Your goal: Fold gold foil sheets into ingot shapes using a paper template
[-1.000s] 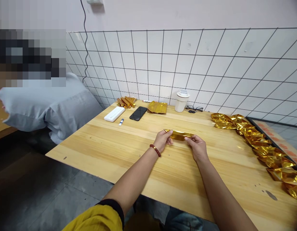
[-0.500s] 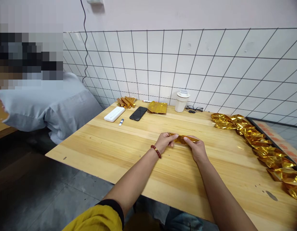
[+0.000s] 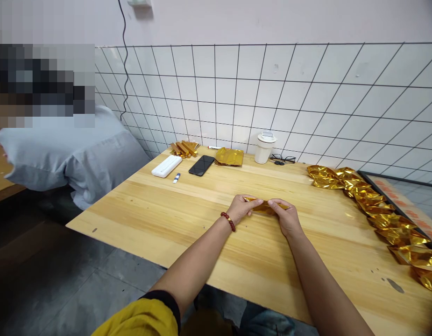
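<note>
Between my two hands, just above the wooden table point(image 3: 159, 212), is a narrow folded piece of gold foil paper point(image 3: 265, 206). My left hand point(image 3: 242, 207), with a dark red bead bracelet point(image 3: 228, 221) at its wrist, pinches the left part of it. On the right part, my right hand point(image 3: 287, 217) is closed with its thumb on top. The two thumb tips almost meet at the middle, and the fingers underneath are partly hidden. A row of shiny folded gold foil pieces point(image 3: 371, 200) lies along the right side of the table.
Toward the back stand or lie folded gold strips point(image 3: 184, 148), a white power bank point(image 3: 166, 166), a small blue-and-white stick point(image 3: 176, 178), a phone point(image 3: 201, 165), a flat gold foil stack point(image 3: 230, 157), a lidded white cup point(image 3: 265, 147) and glasses point(image 3: 283, 159). A person in grey point(image 3: 96, 149) sits at left.
My thumbs have come closer together over the gold foil paper, which now looks flatter and narrower. The other things have stayed in place.
</note>
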The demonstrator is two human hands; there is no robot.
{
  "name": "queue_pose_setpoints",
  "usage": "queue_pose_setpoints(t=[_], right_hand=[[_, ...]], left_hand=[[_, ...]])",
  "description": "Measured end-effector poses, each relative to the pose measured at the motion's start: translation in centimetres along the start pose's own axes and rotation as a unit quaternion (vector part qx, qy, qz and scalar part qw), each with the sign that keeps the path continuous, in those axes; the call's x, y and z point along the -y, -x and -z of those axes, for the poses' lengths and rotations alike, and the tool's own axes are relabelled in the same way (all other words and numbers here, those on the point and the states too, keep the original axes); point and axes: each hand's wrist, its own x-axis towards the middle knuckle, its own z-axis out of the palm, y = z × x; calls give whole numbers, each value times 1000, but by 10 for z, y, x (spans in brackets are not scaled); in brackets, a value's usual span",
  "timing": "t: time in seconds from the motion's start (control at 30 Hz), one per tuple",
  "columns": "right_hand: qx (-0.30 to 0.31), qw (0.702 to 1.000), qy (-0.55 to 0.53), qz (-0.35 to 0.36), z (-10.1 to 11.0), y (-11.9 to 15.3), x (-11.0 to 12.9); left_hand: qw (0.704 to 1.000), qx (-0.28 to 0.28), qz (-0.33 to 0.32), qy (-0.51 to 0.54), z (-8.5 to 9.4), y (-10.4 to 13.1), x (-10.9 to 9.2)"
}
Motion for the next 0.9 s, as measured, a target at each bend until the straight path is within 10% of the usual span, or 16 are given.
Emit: queue_pose_setpoints(t=[0.9], right_hand=[[-41, 998, -50, -8, 4, -5, -3]], left_hand=[[995, -42, -14, 94, 3, -6, 4]])
